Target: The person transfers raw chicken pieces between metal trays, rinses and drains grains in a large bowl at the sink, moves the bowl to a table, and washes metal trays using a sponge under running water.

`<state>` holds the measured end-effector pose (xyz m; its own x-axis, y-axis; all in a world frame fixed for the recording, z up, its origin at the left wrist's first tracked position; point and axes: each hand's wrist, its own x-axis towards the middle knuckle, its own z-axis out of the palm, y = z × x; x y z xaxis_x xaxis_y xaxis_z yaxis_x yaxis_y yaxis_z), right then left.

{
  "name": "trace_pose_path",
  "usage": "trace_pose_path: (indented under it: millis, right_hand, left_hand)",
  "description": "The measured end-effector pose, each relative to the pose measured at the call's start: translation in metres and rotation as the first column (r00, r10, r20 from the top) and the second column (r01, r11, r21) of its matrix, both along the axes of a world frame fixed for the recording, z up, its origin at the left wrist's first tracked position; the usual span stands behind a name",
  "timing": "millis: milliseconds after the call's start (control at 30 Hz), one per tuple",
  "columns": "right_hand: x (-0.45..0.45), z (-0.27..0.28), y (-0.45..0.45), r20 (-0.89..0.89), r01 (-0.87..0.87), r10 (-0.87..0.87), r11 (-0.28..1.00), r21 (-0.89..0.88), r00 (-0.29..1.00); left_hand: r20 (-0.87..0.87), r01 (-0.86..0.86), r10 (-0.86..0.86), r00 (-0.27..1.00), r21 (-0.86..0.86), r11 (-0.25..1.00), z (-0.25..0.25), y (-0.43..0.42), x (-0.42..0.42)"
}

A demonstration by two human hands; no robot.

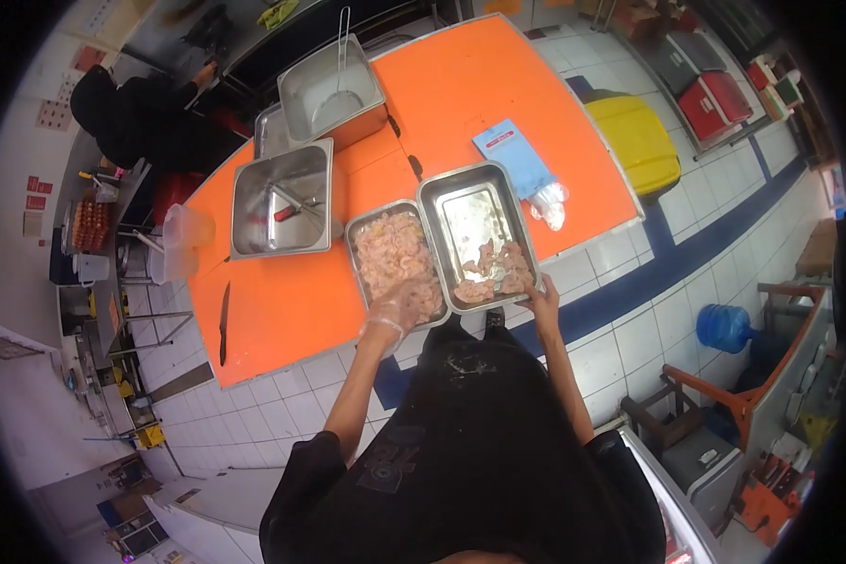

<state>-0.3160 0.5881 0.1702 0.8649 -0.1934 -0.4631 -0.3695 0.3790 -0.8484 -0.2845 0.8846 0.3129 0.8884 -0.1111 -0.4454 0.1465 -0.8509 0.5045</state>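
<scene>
On the smooth orange bench (442,85), the plastic-gloved left hand (399,305) presses into lumpy raw meat (391,249) filling the left steel tray (380,211), its finger closure untellable, while the right hand (541,299) clamps the right steel tray (465,209) by its near-right rim, with deep steel pans (254,193) far left, a knife (224,324) left and a flat blue packet (512,155) far right.

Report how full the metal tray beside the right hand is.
Partly full. Meat pieces lie in the near part of the metal tray, while bare, shiny bottom shows across its far part.
</scene>
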Motion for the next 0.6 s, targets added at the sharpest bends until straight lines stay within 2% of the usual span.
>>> trace_pose_path:
  millis: [67,133,167,200,233,267,333,367,433,467,533,567,600]
  right_hand:
    - [-0.002,0.0,-0.001,-0.021,-0.017,0.016,0.999,-0.033,1.0]
    - [-0.001,-0.003,-0.001,-0.009,0.011,-0.011,1.0,-0.027,1.0]
    - [-0.001,-0.002,-0.001,-0.016,0.008,-0.008,1.0,-0.014,1.0]
    - [-0.003,-0.001,0.0,-0.026,0.008,-0.008,1.0,0.001,1.0]
    - [-0.003,-0.002,0.0,-0.019,-0.004,0.004,1.0,-0.021,1.0]
    - [-0.002,-0.004,-0.002,-0.012,0.02,-0.021,0.999,-0.032,1.0]
    - [-0.005,-0.009,-0.002,-0.054,0.014,-0.017,0.999,-0.051,0.998]
    - [-0.005,-0.009,-0.001,-0.008,0.025,-0.025,0.999,-0.03,1.0]
    - [-0.005,-0.009,-0.001,-0.001,0.035,-0.035,0.998,-0.044,0.999]
    - [-0.005,-0.008,0.0,0.005,0.032,-0.032,0.998,-0.05,0.999]
    - [-0.008,-0.019,0.001,0.002,0.104,-0.104,0.993,-0.051,0.995]
    - [-0.008,-0.019,0.0,-0.004,0.09,-0.09,0.996,-0.019,0.996]
    - [-0.007,-0.018,0.001,-0.007,0.08,-0.08,0.997,0.013,0.997]
  left_hand:
    - [-0.129,-0.141,0.124,0.984,-0.129,0.982,0.01,-0.008,-0.007]
    - [-0.132,-0.457,0.438,0.89,-0.22,0.862,0.022,-0.027,-0.007]
    - [-0.134,-0.451,0.431,0.892,-0.226,0.863,-0.008,-0.022,-0.011]
    - [0.033,-0.234,0.239,0.97,-0.123,0.964,-0.061,-0.012,-0.017]
    - [0.174,-0.011,0.008,0.985,0.014,1.0,-0.091,-0.008,-0.019]
    - [0.181,0.013,-0.014,0.983,0.003,1.0,-0.081,-0.019,-0.01]
    - [0.013,-0.025,0.023,1.0,0.122,0.992,-0.048,-0.048,0.008]
    - [0.015,-0.01,0.008,1.0,0.116,0.993,-0.05,-0.057,0.015]
    - [0.241,0.145,-0.121,0.963,-0.085,0.986,-0.058,-0.078,0.027]
    - [0.243,0.154,-0.128,0.962,-0.091,0.984,-0.066,-0.093,0.038]
    - [0.451,0.319,-0.233,0.862,-0.125,0.939,-0.083,-0.121,0.06]
    - [0.456,0.331,-0.241,0.857,-0.127,0.935,-0.084,-0.128,0.064]
    - [0.264,0.441,-0.439,0.859,0.053,0.896,-0.086,-0.135,0.07]
